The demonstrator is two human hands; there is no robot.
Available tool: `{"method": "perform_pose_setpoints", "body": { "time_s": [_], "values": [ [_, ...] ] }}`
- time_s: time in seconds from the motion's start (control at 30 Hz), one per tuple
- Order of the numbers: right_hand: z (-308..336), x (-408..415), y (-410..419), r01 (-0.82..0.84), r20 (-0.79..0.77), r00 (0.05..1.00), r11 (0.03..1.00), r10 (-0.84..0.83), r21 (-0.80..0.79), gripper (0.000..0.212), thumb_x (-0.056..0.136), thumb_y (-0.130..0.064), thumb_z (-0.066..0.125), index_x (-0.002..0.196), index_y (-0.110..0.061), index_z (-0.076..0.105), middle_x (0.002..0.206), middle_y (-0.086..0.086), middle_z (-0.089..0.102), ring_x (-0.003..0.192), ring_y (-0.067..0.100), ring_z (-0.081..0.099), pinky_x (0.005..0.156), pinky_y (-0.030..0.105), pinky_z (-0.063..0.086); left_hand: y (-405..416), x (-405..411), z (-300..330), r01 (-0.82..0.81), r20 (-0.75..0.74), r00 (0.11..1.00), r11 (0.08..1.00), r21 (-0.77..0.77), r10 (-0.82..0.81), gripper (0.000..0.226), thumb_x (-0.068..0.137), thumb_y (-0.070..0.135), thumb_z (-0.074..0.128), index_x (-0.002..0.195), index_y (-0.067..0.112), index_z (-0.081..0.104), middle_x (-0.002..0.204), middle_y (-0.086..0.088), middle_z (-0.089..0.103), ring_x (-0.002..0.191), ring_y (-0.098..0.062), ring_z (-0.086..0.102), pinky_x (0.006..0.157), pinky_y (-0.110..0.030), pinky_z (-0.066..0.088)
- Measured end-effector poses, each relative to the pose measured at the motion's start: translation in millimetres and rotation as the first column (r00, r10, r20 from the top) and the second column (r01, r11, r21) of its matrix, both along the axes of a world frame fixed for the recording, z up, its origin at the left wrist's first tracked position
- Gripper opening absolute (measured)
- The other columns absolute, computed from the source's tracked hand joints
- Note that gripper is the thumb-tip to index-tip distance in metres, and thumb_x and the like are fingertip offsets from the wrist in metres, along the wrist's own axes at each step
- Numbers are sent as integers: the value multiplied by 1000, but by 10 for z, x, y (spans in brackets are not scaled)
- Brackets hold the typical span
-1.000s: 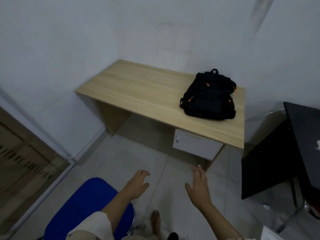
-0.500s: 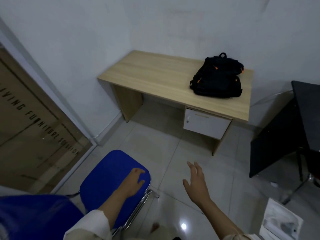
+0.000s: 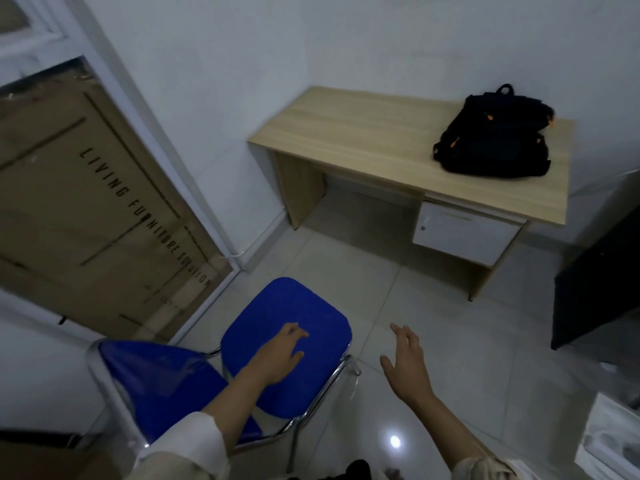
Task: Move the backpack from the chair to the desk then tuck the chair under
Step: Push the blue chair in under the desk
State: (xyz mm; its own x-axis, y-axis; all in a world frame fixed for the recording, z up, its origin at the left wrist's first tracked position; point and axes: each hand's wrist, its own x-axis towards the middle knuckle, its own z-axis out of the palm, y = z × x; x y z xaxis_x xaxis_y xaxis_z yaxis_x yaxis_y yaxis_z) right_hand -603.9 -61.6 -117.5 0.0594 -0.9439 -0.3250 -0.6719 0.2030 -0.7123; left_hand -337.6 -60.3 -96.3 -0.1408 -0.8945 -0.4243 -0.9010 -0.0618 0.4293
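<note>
A black backpack [image 3: 495, 140] with orange zip pulls lies on the right end of the light wooden desk [image 3: 363, 140] against the far wall. Close in front of me stands a blue chair [image 3: 298, 320] with a chrome frame, its backrest at the lower left and its seat bare. My left hand [image 3: 280, 355] hovers over the middle of the seat, fingers apart, holding nothing. To the right of the seat, above the floor tiles, my right hand [image 3: 405, 362] is open and holds nothing.
A white drawer unit [image 3: 464, 237] hangs under the desk's right side, leaving a gap under the left side. A large cardboard box [image 3: 86, 202] leans at the left. A black piece of furniture [image 3: 602, 289] stands at the right, a white packet [image 3: 613, 441] at the lower right.
My view has pulled back and swung left, so the whole chair has come into sight. My left hand has moved over the seat; my right hand stays beside it.
</note>
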Motion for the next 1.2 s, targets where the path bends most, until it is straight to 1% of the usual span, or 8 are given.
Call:
{"method": "perform_pose_setpoints", "body": {
  "time_s": [0.27, 0.43, 0.63, 0.7, 0.8, 0.93, 1.07, 1.2],
  "values": [
    [57, 1435, 343, -56, 83, 995, 998, 57, -9, 65, 94, -13, 55, 150, -16, 22, 157, 14, 18, 139, 30, 32, 116, 44, 33, 496, 1699, 175, -46, 107, 993, 998, 30, 42, 39, 100, 16, 46, 138, 16, 40, 153, -6, 25, 128, -22, 46, 109, -34, 41],
    [111, 2349, 638, -135, 106, 985, 990, 138, -37, 67, 96, -22, 57, 151, -20, 19, 160, 10, 13, 145, 25, 22, 115, 36, 28, 622, 2465, 319, -35, 128, 991, 999, -20, 38, 36, 99, 14, 47, 134, 14, 44, 154, -6, 26, 128, -22, 47, 107, -33, 41],
    [269, 3386, 1143, -259, 254, 930, 964, 265, -58, 81, 86, -64, 52, 150, -30, 16, 160, -2, 13, 146, 17, 17, 119, 41, 25, 714, 2964, 303, 61, 130, 990, 994, -91, -49, 29, 100, 20, 46, 127, 13, 53, 137, -7, 51, 117, -21, 54, 107, -32, 38],
    [298, 3684, 1349, -334, 213, 915, 940, 342, -74, 90, 79, -72, 55, 150, -32, 15, 158, -4, 19, 143, 17, 24, 115, 39, 30, 742, 3052, 316, 148, 177, 976, 980, -134, -124, 30, 99, 32, 45, 122, 16, 57, 128, -4, 59, 115, -19, 55, 111, -35, 30],
    [281, 3974, 1543, -444, 12, 895, 892, 447, -85, 94, 75, -59, 65, 149, -37, 10, 153, -1, 29, 135, 22, 37, 106, 40, 40, 796, 3231, 349, 285, 201, 947, 946, -156, -252, 50, 93, 59, 37, 115, 21, 61, 113, 1, 63, 107, -15, 56, 114, -36, 23],
    [224, 4017, 1546, -413, -181, 903, 905, 391, -105, 70, 88, -24, 59, 147, -29, 22, 147, 2, 41, 120, 25, 52, 91, 40, 50, 860, 3448, 361, 456, 277, 869, 882, -119, -411, 72, 77, 84, 29, 109, 28, 60, 101, 4, 62, 97, -12, 52, 93, -22, 30],
    [225, 3997, 1497, -468, -205, 878, 865, 432, -181, 54, 90, -22, 53, 140, -29, 34, 135, 2, 54, 106, 27, 60, 80, 42, 52, 766, 3433, 409, 518, 294, 831, 849, -105, -471, 75, 70, 89, 33, 103, 28, 60, 92, 4, 65, 81, -12, 56, 67, -24, 38],
    [237, 3961, 1399, -515, -210, 854, 832, 476, -205, 49, 90, -27, 53, 136, -30, 37, 130, 3, 58, 100, 28, 62, 78, 44, 53, 680, 3415, 409, 547, 328, 806, 831, -96, -493, 78, 64, 92, 35, 102, 28, 59, 90, 4, 65, 76, -13, 58, 66, -25, 41]
  ]
}}
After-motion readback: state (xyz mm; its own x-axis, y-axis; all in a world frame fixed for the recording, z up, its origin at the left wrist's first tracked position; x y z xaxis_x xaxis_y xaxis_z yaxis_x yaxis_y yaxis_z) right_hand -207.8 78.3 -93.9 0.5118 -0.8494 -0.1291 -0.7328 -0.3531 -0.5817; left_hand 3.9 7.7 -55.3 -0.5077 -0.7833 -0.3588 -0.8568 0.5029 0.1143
